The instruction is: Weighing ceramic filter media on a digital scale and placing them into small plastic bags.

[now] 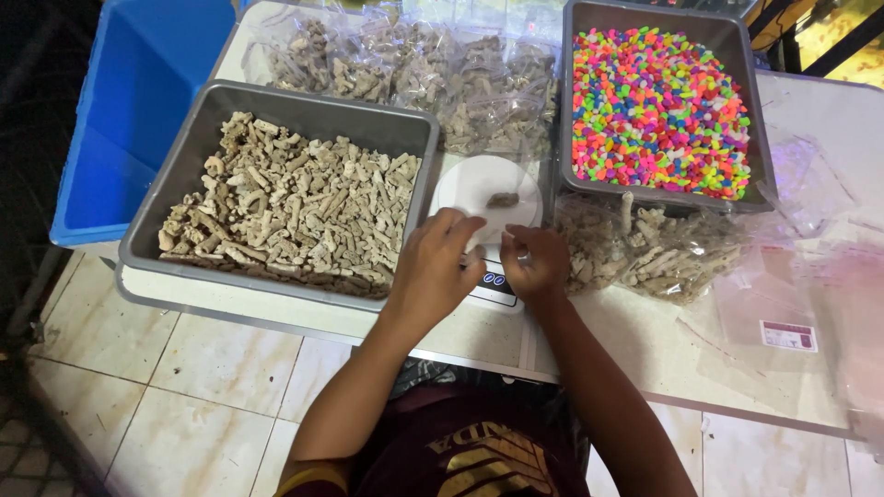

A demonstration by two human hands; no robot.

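Both hands met over the scale (488,198): left hand (433,267) and right hand (537,262) pinched a thin clear bag (497,241) at its mouth. Light, floppy, slippery, it seemed; best gripped by the edges.

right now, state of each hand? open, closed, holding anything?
Left hand: fingers curled over the white scale; any hold cannot be told.
Right hand: fingers pinched together; what it holds cannot be told.
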